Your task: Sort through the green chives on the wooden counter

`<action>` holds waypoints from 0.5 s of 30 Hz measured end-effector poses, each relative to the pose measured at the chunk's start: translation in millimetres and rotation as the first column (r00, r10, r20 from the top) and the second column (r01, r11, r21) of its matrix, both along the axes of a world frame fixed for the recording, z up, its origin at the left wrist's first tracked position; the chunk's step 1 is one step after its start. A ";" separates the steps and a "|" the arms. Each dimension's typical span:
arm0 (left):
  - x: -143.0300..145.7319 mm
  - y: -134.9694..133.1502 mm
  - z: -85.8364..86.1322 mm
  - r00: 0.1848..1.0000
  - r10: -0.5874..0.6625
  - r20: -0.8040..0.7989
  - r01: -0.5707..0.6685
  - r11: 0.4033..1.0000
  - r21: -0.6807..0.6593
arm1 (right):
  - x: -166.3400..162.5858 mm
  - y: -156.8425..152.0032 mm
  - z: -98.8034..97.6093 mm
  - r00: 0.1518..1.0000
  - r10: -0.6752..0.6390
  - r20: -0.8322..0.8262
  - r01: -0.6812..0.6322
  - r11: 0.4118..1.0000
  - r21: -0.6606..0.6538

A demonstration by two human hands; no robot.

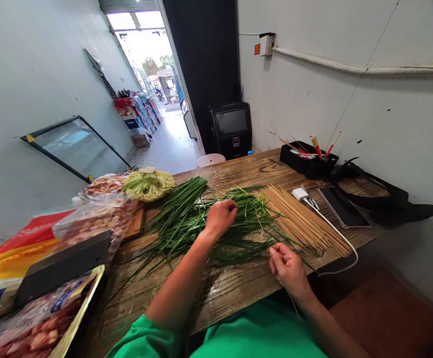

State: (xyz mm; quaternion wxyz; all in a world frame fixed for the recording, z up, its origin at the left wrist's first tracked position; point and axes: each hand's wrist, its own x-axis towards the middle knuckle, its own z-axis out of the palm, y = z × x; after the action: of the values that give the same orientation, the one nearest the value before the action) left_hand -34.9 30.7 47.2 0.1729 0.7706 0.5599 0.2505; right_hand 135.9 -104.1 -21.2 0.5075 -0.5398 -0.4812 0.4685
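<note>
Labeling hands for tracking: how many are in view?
2. Left hand rests on the green chives; right hand pinches something thin near the table edge.

A loose heap of long, thin green chive leaves (186,219) lies flat across the middle of the wooden desk, its tips fanning toward the near left edge. Just beside it, on the right, a bundle of thin pale bamboo skewers (302,219) lies flat, pointing toward the near right corner.

Bright daylight from overexposed doorway (145,44), wide-angle edge distortion, blurred corners
</note>
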 end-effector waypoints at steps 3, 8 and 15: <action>-16.9 4.3 10.8 0.979 -0.174 -0.107 0.156 0.976 -0.154 | -0.6 0.1 1.0 1.000 -0.025 0.006 0.025 1.000 0.014; -20.2 11.8 3.8 0.970 -0.188 -0.155 0.178 0.981 -0.081 | -1.4 0.9 1.1 0.999 -0.045 0.006 0.044 0.999 0.021; -7.6 26.9 -29.3 0.934 0.044 -0.353 0.002 0.992 0.126 | -1.1 1.7 -1.9 0.999 -0.027 0.022 0.026 0.999 0.033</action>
State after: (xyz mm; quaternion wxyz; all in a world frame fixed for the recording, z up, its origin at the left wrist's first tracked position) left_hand -42.6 57.5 17.9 0.0177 0.8064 0.5734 0.1434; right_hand 134.9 -102.4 -23.2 0.5169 -0.5429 -0.4873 0.4478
